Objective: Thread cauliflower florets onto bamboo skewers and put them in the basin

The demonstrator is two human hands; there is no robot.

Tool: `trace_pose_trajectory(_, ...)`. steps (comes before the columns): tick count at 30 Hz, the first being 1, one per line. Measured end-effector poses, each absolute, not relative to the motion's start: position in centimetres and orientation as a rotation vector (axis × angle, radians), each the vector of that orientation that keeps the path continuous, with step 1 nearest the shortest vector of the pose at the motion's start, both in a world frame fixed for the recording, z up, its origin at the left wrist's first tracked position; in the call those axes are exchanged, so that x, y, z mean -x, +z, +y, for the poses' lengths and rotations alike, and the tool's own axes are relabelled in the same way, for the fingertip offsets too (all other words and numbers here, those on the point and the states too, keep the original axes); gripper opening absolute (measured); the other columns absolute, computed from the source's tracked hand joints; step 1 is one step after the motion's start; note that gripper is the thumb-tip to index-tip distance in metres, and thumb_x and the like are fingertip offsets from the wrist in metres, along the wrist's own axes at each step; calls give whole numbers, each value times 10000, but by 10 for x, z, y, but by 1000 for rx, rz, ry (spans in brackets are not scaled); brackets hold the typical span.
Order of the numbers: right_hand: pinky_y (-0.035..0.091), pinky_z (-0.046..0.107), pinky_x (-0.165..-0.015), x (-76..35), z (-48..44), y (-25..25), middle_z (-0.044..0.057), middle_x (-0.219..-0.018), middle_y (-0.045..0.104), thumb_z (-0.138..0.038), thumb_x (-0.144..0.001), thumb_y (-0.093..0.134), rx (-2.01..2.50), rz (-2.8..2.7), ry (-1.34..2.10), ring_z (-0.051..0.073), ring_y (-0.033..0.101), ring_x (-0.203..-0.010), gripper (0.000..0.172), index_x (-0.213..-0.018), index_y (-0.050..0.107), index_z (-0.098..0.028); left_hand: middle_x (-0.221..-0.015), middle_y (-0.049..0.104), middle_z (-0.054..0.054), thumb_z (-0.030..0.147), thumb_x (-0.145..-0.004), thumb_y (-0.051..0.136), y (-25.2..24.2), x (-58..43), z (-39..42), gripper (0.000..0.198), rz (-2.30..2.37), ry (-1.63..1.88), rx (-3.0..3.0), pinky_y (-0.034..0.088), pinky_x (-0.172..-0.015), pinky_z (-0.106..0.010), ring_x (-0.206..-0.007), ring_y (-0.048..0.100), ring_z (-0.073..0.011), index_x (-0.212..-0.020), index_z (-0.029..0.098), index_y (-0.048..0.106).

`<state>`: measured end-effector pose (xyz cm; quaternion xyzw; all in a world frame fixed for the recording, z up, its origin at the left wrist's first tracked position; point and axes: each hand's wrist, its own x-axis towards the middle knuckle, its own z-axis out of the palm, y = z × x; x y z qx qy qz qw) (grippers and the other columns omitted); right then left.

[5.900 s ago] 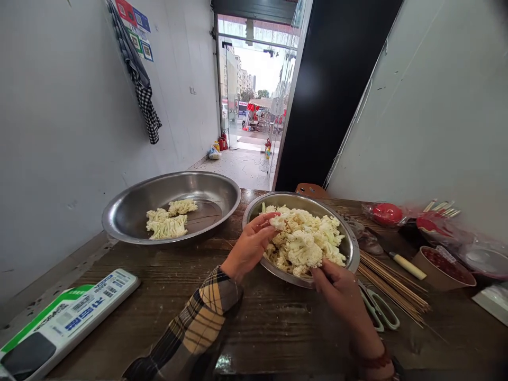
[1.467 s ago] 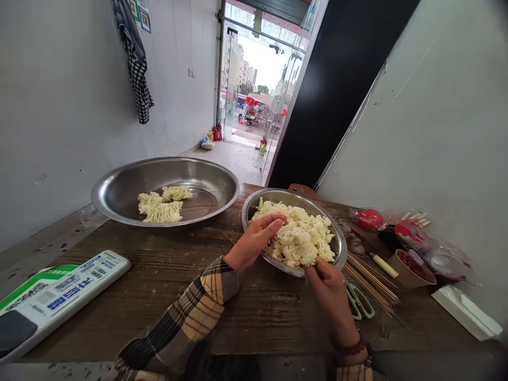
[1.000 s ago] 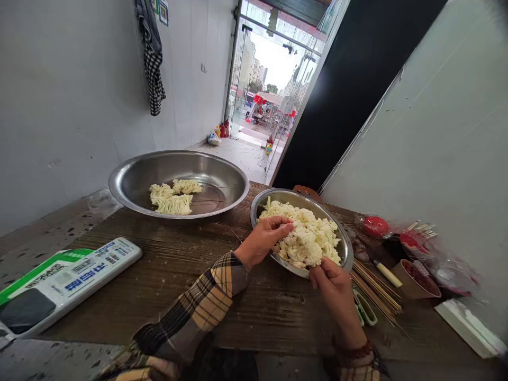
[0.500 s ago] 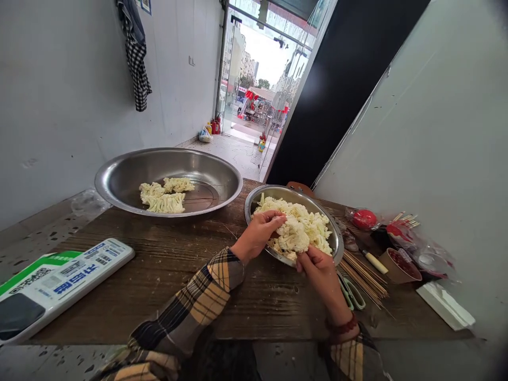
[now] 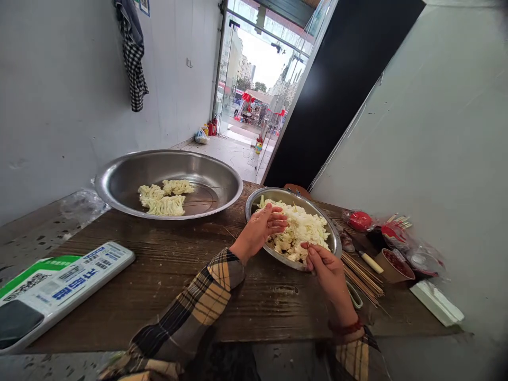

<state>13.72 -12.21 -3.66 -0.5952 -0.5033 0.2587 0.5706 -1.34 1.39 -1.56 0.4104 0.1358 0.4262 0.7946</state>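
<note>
Pale cauliflower florets (image 5: 307, 228) fill a round steel bowl (image 5: 336, 248) in front of me. Over the bowl's left part, my left hand (image 5: 260, 227) is open, its fingers stretched out toward the florets. At the near right rim, my right hand (image 5: 327, 267) is closed in a pinch on a thin stick that looks like a bamboo skewer; most of it is hidden or seen end-on. To the left, a wide steel basin (image 5: 115, 190) holds several flat rows of cauliflower (image 5: 164, 203) with thin sticks extending from them. Loose bamboo skewers (image 5: 363, 278) lie right of the bowl.
Green-handled scissors (image 5: 356, 296) lie partly behind my right wrist. Farther right are a knife with a pale handle (image 5: 372, 261), a paper tub of red contents (image 5: 397, 264), plastic bags (image 5: 426, 259) and white tissues (image 5: 436, 302). A white device (image 5: 71, 288) sits at the table's left.
The cauliflower piece held between both hands has left my left hand, whose fingers have opened out. My right hand has shifted slightly right. The view has moved a little.
</note>
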Motion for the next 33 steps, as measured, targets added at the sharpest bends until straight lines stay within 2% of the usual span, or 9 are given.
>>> trace_pose_trajectory(4, 372, 251, -576, -143, -125, -35, -23, -521, 462, -423, -863, 551, 1443, -1198, 441, 138, 496, -591, 371, -574, 566, -191, -866, 660, -77, 487, -807, 574, -21, 11, 18, 375, 427, 1063, -1183, 517, -693, -294, -728, 630, -149, -937, 139, 626)
trace_pose_trajectory(7, 359, 250, -551, -149, -123, -33, -29, -529, 453, -424, -860, 550, 1466, -1147, 355, 121, 460, -547, 384, -560, 565, -185, -840, 663, -66, 433, -802, 578, -27, 9, 24, 324, 522, 1142, -1380, 517, -679, -295, -718, 619, -148, -937, 144, 635)
trace_pose_trajectory(11, 311, 234, -474, -152, -117, -37, -43, -549, 458, -437, -858, 550, 1397, -1005, 391, 97, 391, -493, 307, -780, 660, -161, -845, 661, -61, 366, -805, 556, -29, 7, 28, 277, 604, 1161, -1489, 516, -664, -302, -682, 613, -142, -947, 141, 633)
trace_pose_trajectory(15, 299, 226, -456, -149, -116, -41, -50, -559, 455, -429, -863, 556, 1350, -925, 413, 94, 384, -496, 318, -972, 668, -152, -843, 656, -54, 348, -796, 555, -27, 6, 28, 273, 679, 1146, -1580, 491, -645, -290, -685, 603, -150, -964, 149, 636)
trace_pose_trajectory(20, 302, 230, -460, -149, -117, -40, -47, -562, 446, -426, -885, 515, 1332, -927, 366, 92, 378, -488, 330, -967, 667, -145, -803, 647, -40, 282, -731, 621, -27, 1, 27, 184, 709, 980, -1999, 420, -661, -281, -698, 556, -167, -881, 199, 690)
trace_pose_trajectory(25, 322, 231, -472, -151, -117, -40, -34, -564, 462, -416, -898, 488, 1368, -1013, 297, 99, 406, -506, 324, -898, 671, -148, -729, 604, -22, 279, -691, 652, -23, -11, 25, 146, 766, 735, -2293, 384, -687, -289, -695, 525, -186, -826, 231, 677)
trace_pose_trajectory(29, 339, 232, -481, -151, -119, -38, -33, -560, 472, -389, -905, 481, 1367, -1048, 275, 105, 430, -510, 303, -915, 674, -156, -824, 610, -54, 304, -697, 644, -16, -25, 26, 163, 841, 547, -2550, 380, -716, -307, -775, 550, -222, -832, 214, 657)
trace_pose_trajectory(33, 357, 235, -493, -151, -120, -34, -25, -554, 481, -386, -903, 474, 1362, -1065, 275, 114, 453, -522, 316, -748, 650, -174, -877, 610, -80, 274, -679, 637, -16, -37, 26, 123, 894, 424, -2709, 375, -698, -316, -814, 566, -249, -776, 199, 642)
